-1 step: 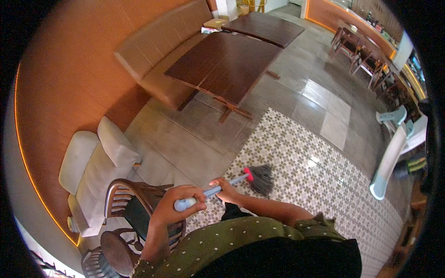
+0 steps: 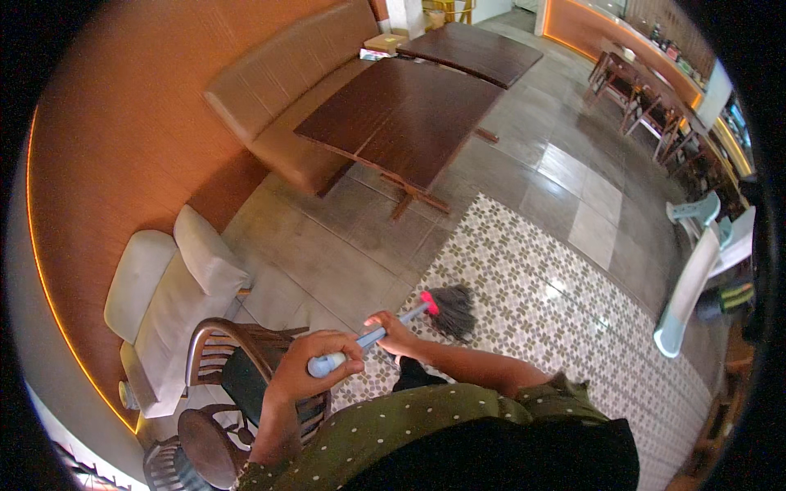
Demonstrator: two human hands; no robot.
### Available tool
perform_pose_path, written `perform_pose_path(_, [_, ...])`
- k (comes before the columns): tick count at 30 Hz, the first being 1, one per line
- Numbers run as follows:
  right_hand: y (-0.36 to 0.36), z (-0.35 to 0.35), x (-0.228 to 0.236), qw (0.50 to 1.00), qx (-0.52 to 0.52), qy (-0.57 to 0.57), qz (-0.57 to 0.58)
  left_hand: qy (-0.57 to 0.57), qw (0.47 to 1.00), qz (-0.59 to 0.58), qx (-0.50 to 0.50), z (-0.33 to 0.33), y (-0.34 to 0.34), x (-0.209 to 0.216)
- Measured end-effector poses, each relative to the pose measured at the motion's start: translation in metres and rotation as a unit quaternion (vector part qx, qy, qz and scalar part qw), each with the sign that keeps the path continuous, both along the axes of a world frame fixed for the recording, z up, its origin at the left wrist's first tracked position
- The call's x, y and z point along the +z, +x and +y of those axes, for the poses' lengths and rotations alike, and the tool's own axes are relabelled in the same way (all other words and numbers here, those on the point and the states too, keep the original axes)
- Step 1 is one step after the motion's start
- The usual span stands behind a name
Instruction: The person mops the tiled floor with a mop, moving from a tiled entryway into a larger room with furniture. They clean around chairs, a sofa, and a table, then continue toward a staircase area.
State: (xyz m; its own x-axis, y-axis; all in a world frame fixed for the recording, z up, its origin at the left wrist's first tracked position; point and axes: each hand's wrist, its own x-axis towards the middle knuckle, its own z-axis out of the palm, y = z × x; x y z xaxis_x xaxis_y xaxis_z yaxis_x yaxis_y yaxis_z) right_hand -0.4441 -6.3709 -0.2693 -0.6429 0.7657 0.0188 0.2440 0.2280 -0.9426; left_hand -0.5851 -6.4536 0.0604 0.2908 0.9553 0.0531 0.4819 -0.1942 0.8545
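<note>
Head view, the only one supplied: the person's left hand [image 2: 304,360] is curled closed round the upper end of a long-handled mop with a pale blue-grey tubular shaft, a bright pink-red collar and dark grey string strands [image 2: 452,313]; the rounded pale end protrudes past the fingers. The right hand [image 2: 395,335] is closed round the same shaft lower down, between the left hand and the collar. The mop points away from the body, its strands lying to one side over the cream-and-olive flower-patterned tile floor [image 2: 565,344], near the border with the plain grey stone tiles [image 2: 315,245]. The work in hand is judged to be a mopping stroke on the patterned tiles. A further stroke would call for the right hand to guide the shaft while the left steadies its top, clear of the dark wooden armchair with a black seat [image 2: 246,380] at the left. Not verifiable: how firmly the strands press, or whether the tiles are wet, since glare may mislead. The right palm is hidden; the black shape below that hand [image 2: 416,375] cannot be identified with certainty. The fisheye rim cuts off the pale blue curved object [image 2: 692,282] at the right.
</note>
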Motion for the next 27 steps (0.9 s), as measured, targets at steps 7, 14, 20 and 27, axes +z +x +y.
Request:
perform_pose_path(7, [-0.142, 0.102, -0.037, 0.975, 0.078, 0.199, -0.069, 0.074, 0.985, 0.023, 0.152, 0.041, -0.059, -0.081])
perform_pose_path(14, [-0.189, 0.097, -0.088, 0.978, 0.091, -0.060, 0.179, 0.130, 0.976, 0.034, 0.169, 0.033, -0.101, -0.168])
perform_pose_path(20, [-0.241, 0.092, -0.117, 0.985, 0.118, -0.032, 0.123, 0.149, 0.962, -0.043, 0.224, 0.029, -0.134, -0.172])
perform_pose_path(27, [-0.285, 0.153, -0.081, 0.971, -0.023, 0.236, 0.031, 0.093, 0.982, -0.022, 0.162, 0.088, -0.198, -0.116])
